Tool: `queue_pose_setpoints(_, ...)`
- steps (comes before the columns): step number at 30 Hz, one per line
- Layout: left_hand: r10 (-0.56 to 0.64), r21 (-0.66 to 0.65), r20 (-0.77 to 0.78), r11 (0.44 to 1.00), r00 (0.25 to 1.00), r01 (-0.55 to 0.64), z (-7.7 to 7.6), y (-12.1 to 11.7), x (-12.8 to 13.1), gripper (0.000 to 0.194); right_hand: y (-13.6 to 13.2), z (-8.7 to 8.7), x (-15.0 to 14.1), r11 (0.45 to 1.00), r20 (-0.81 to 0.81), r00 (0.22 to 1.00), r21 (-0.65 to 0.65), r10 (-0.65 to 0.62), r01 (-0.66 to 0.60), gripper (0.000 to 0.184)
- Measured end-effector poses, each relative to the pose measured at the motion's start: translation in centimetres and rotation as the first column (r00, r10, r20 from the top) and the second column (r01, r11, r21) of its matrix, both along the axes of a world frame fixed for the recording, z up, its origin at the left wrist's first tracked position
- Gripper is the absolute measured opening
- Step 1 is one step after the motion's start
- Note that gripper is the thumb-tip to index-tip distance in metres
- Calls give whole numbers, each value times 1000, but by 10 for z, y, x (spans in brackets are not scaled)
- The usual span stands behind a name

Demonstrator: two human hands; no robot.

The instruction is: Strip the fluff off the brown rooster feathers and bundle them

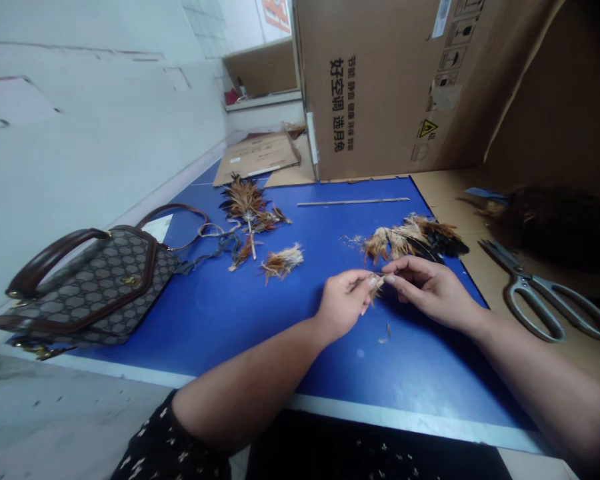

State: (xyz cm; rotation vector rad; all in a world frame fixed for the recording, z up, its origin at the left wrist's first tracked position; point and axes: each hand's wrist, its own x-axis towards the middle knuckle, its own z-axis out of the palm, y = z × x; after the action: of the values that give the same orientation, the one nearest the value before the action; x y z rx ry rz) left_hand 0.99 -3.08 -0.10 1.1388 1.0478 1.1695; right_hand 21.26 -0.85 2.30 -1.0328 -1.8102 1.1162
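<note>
Feather tuft closely pinched by left hand, right hand; judged light, fragile, best taken at base; feather pile, one o'clock.

A tan feather tuft slants; left hand and right hand pinch it

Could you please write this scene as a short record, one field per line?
Left hand: pinches a small tan feather piece
Right hand: fingertips together at the same piece
Beyond the hands: loose pile of tan, brown and black feathers
Farther left: brown feather bundle; smaller tan-and-white feather tuft
Left side: grey patterned handbag with brown trim
Right side: grey metal scissors
Surface: glossy blue tabletop
Back: large brown cardboard box, thin grey strip before it
</note>
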Motion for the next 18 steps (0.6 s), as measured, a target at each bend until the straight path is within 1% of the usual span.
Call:
queue_pose_setpoints(4,44,23,15,999,999,-44,-1,1,0,39,0,1,-1,1000,9,1000,-17,9,-9,36)
queue_pose_setpoints(11,13,63,34,998,999,-15,1,-1,1,36,0,1,-4,996,27,997,-50,70,-68,34)
queue_pose_setpoints(13,31,61,50,998,998,-34,3,-1,2,36,0,1,-4,997,41,996,-37,76,-75,33)
queue_pose_setpoints(18,95,35,94,994,991,-99,4,0,2,40,0,2,-1,995,112,990,43,81,-86,31)
